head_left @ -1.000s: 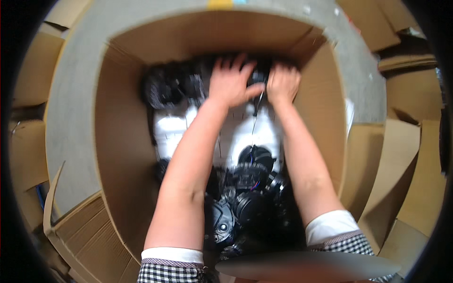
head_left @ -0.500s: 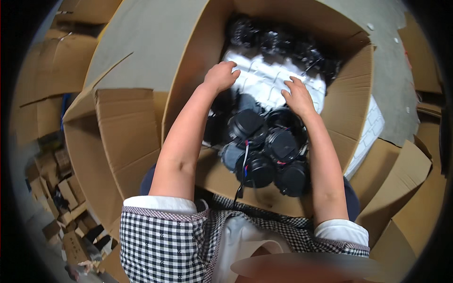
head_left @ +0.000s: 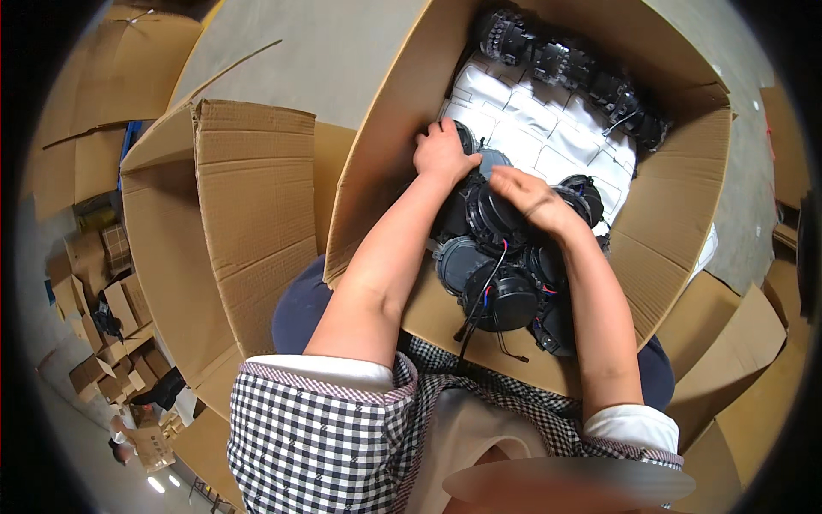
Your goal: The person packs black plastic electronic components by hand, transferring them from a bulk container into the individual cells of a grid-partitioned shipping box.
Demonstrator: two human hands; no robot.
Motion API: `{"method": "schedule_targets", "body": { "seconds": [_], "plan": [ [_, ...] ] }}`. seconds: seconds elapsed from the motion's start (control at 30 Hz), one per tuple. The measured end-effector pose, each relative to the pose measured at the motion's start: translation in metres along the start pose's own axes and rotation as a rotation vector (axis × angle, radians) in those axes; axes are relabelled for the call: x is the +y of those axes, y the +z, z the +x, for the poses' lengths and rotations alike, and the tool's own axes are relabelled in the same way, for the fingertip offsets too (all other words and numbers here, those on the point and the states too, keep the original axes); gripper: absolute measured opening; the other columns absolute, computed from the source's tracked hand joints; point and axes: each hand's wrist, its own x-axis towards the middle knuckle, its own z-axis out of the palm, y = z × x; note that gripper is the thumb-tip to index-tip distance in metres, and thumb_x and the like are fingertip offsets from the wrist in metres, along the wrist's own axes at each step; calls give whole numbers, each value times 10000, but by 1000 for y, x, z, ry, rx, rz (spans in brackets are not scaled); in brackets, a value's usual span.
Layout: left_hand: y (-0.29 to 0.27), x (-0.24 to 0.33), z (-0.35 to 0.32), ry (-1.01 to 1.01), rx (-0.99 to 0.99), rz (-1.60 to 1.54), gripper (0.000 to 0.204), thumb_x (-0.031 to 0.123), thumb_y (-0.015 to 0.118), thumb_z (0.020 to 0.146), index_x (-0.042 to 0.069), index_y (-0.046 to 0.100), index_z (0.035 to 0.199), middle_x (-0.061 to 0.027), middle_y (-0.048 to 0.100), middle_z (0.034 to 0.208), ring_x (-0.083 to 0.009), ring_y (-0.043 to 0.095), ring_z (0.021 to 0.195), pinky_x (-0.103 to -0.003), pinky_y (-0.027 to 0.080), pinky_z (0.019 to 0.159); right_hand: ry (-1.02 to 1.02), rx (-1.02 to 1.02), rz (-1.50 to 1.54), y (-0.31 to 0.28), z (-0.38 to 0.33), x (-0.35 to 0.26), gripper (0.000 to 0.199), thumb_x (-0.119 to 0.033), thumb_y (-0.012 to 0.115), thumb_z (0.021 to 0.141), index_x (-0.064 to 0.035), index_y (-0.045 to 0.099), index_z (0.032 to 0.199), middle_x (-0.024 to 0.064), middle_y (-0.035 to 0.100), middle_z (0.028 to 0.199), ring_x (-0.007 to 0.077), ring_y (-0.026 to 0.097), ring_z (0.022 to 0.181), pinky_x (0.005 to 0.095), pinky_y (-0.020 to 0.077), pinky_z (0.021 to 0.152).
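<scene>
Inside a large open cardboard box, several round black units with thin wires are heaped at the near end. By the box's left wall, my left hand is closed around a round black unit, its thumb on the near side; the palm hides part of it. My right hand reaches leftward over the heap, fingers stretched and slightly blurred, just above another dark unit. A grey-faced disc shows between the hands. White quilted-looking packing lies beyond them.
A row of black parts lines the box's far end. Cardboard flaps stand up on the left, and more flaps lean at the right. Smaller boxes are scattered on the floor at far left.
My hands have come from above the white packing down to the round units, the left one closing on a unit. The right hand has moved inward. The view has shifted, moving the box rightward.
</scene>
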Motion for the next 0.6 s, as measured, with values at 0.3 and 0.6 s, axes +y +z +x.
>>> {"method": "schedule_targets", "body": {
  "seconds": [0.3,0.6],
  "plan": [
    [-22,19,1,-27,-52,-11,722,273,754,677,4,443,1271,-225,570,1202,-410,633,1017,-438,553,858,108,146,-662,15,-43,-74,817,-503,722,758,-74,453,1399,242,475,1347,408,503,1203,499,450,987],
    [-82,27,11,321,223,-261,662,186,728,620,-19,502,1207,-253,607,1091,-414,626,1000,-453,541,865,169,354,295,-53,-34,-32,781,-216,810,736,59,464,1379,158,604,1239,204,595,1066,297,468,925]
  ]
}}
